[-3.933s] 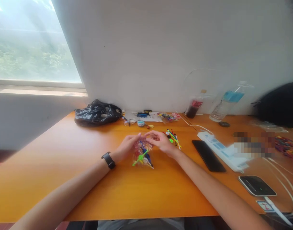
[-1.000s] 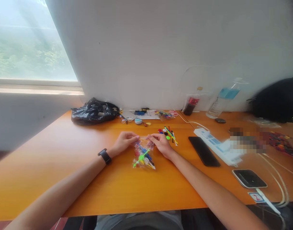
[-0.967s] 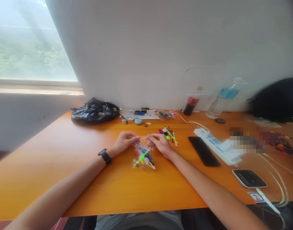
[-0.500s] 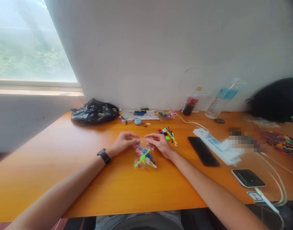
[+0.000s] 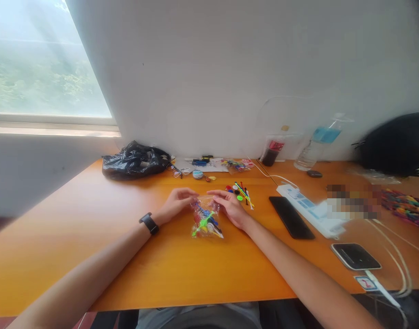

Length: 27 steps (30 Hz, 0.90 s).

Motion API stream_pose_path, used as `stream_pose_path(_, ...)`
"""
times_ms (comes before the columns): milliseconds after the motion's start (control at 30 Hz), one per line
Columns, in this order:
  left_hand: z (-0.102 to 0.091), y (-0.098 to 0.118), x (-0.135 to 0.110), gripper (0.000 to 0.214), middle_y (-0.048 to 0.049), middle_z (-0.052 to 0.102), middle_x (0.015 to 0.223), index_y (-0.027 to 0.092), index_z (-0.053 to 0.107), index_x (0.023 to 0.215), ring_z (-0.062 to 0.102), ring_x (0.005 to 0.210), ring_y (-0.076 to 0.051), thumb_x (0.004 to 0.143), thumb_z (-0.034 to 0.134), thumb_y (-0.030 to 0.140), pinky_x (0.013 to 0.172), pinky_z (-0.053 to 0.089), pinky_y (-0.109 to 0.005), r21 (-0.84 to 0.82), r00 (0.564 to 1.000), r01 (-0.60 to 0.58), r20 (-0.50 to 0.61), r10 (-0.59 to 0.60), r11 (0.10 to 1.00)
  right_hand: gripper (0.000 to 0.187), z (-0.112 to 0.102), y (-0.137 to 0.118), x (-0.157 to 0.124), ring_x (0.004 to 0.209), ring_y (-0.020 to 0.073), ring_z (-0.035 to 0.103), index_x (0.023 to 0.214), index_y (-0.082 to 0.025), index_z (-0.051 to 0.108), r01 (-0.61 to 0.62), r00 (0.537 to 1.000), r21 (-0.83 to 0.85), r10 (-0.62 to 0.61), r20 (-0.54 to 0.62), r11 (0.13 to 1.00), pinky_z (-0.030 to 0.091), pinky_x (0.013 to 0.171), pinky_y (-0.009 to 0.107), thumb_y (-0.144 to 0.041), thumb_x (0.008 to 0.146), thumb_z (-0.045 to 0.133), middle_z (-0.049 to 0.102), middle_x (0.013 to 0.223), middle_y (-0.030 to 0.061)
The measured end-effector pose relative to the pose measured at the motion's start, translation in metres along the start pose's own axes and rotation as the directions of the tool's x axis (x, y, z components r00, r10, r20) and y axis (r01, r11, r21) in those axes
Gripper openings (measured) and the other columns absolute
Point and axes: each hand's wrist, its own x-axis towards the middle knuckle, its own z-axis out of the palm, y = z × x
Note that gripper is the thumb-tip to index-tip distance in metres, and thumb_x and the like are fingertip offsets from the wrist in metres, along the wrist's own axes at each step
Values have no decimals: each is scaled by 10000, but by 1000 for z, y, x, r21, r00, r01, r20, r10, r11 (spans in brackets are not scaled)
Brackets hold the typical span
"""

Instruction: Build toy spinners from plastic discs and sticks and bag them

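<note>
A small clear plastic bag (image 5: 206,218) of colourful plastic pieces lies on the orange table (image 5: 93,219) in front of me. My left hand (image 5: 177,204), with a black band at the wrist, pinches the bag's top left corner. My right hand (image 5: 230,204) pinches the top right corner. Both hands rest on the table with fingers curled on the bag's upper edge. Just beyond my right hand lies a loose pile of coloured sticks and round discs (image 5: 240,192).
A black plastic bag (image 5: 136,161) sits at the back left. Small items and papers (image 5: 209,163) line the wall. To the right lie a black phone (image 5: 290,216), a white power strip (image 5: 308,210), a second phone (image 5: 355,256) with cables, a water bottle (image 5: 319,144) and a dark bag (image 5: 397,144).
Both hands stay pinched on the bag's top edge. The bag has shifted slightly and its top has been drawn up a little between my fingers. The view has barely moved.
</note>
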Motion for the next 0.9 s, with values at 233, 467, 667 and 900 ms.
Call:
stream_pose_path(233, 3, -2, 0, 408, -75, 771, 919, 129, 737, 1001, 700, 770, -162, 791, 867, 454, 719, 565, -262, -19, 999, -21, 34, 21, 1000, 326, 2, 2, 1, 756, 168, 672, 1022, -211, 836, 50, 996, -27, -52, -74, 998, 498, 734, 291, -394, 753, 853, 784, 875, 46)
stream_pose_path(467, 2, -4, 0, 366, -77, 774, 857, 132, 767, 906, 679, 692, -150, 778, 870, 459, 654, 558, -255, -69, 1000, -14, 6, 14, 998, 236, 2, 6, 2, 818, 186, 674, 935, -216, 860, 16, 997, 3, -16, -78, 1000, 500, 762, 299, -366, 762, 800, 795, 911, 66)
stream_pose_path(667, 4, 8, -5, 362, -107, 792, 856, 128, 812, 887, 713, 743, -194, 770, 863, 467, 712, 585, -300, -79, 999, 47, 7, -47, 996, 187, 4, 2, 1, 741, 170, 637, 845, -186, 837, 12, 997, 38, -9, -75, 999, 481, 714, 297, -318, 747, 748, 763, 823, 63)
stream_pose_path(900, 3, 1, -2, 427, -90, 797, 851, 130, 785, 989, 718, 703, -177, 743, 903, 458, 684, 582, -276, -38, 1000, 19, 19, -18, 999, 288, 5, -1, -3, 629, 145, 599, 1033, -212, 745, 61, 998, -114, -64, -17, 992, 461, 640, 270, -398, 819, 792, 734, 761, 12)
